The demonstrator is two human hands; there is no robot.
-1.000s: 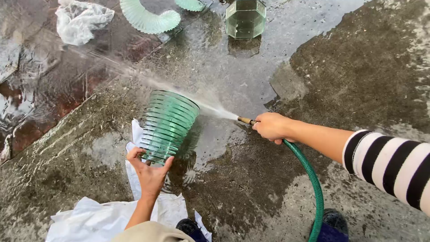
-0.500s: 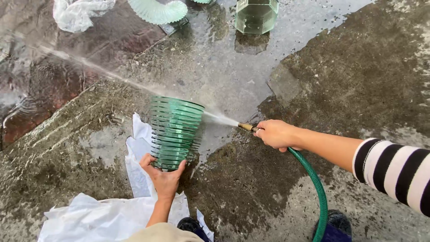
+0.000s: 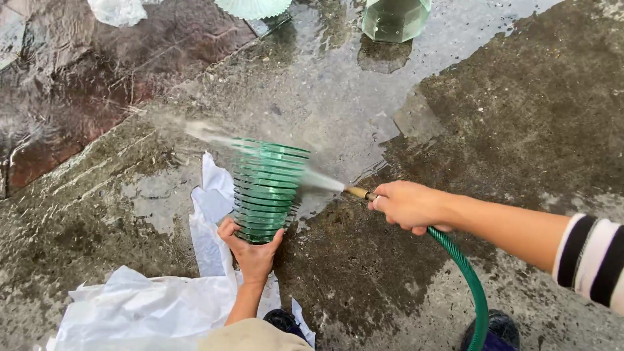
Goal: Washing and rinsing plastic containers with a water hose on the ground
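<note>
My left hand [image 3: 252,250] grips the narrow base of a green ribbed glass shade [image 3: 268,188], holding it upright with its wide mouth away from me. My right hand [image 3: 406,206] is closed on a green garden hose [image 3: 469,286] with a brass nozzle [image 3: 356,192]. A jet of water leaves the nozzle, strikes the side of the shade and sprays on to the left across the wet concrete.
White plastic sheeting [image 3: 149,305] lies under my left arm. A clear faceted glass piece [image 3: 394,18], a pale green ribbed piece [image 3: 252,6] and a crumpled white bag [image 3: 117,10] sit at the top edge. My shoes [image 3: 497,328] show at the bottom.
The shade has been turned from a tilt to upright and brought nearer. The water jet now hits its side lower down; my right hand has stayed with the hose.
</note>
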